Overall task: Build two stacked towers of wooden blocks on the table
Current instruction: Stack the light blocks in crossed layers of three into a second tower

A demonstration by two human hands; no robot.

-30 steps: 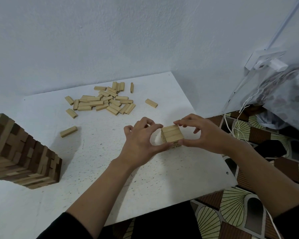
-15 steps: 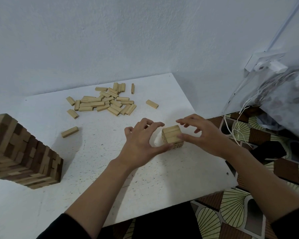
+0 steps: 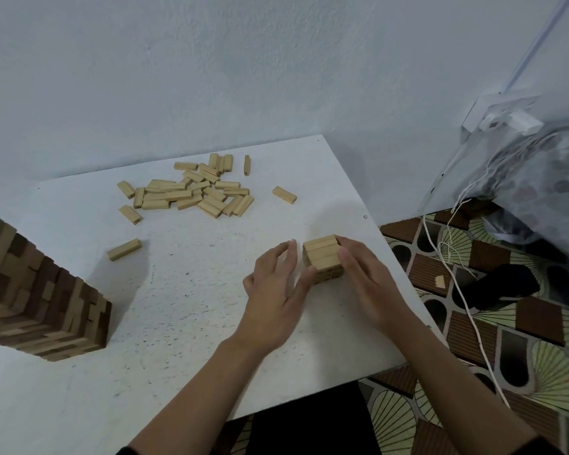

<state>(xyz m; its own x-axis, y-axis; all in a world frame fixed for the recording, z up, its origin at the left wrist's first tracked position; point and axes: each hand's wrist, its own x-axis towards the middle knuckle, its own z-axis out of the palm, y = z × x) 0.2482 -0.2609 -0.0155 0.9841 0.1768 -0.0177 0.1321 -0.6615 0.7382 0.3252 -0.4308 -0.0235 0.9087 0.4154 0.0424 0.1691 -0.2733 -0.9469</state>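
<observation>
A short stack of pale wooden blocks [image 3: 322,257], a few layers high, stands on the white table [image 3: 184,310] near its right edge. My left hand [image 3: 276,290] lies flat beside the stack's left side, fingers straight, thumb touching its front corner. On the right side of the stack my right hand [image 3: 365,277] presses with straight fingers. A tall tower of light and dark blocks [image 3: 37,297] stands at the left edge of the view. A heap of loose blocks [image 3: 191,192] lies at the back of the table.
Single loose blocks lie apart from the heap: one [image 3: 124,249] left of centre, one [image 3: 284,194] at the back right. The table's right edge [image 3: 404,290] drops to a patterned floor with white cables [image 3: 454,274]. Walls close the back and right.
Both hands have lowered and straightened; earlier their fingers curved over the stack's top, now they lie flat against its sides. The view has shifted slightly.
</observation>
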